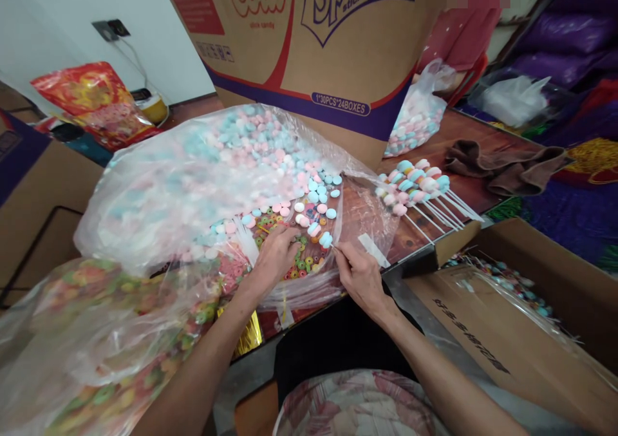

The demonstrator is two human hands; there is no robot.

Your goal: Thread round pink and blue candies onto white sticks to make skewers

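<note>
My right hand (360, 272) is closed in a pinch on the end of a candy stick (325, 239), which carries blue, white and pink candies and points up and left. My left hand (276, 252) is closed just left of it, over loose ring-shaped gummy candies (309, 255); whatever its fingertips hold is hidden. Pink, blue and white oval candies (316, 191) spill from a large clear bag (183, 172) beyond my hands. Beside my left hand lie white sticks (247, 239). Finished-looking candy skewers (415, 181) are stacked to the right.
A big cardboard box (309, 56) stands at the back. Another bag of ring candies (120, 359) fills the lower left. An open carton (483, 320) with wrapped sticks is at the right, below a brown cloth (502, 165). Another person (458, 37) sits behind the box.
</note>
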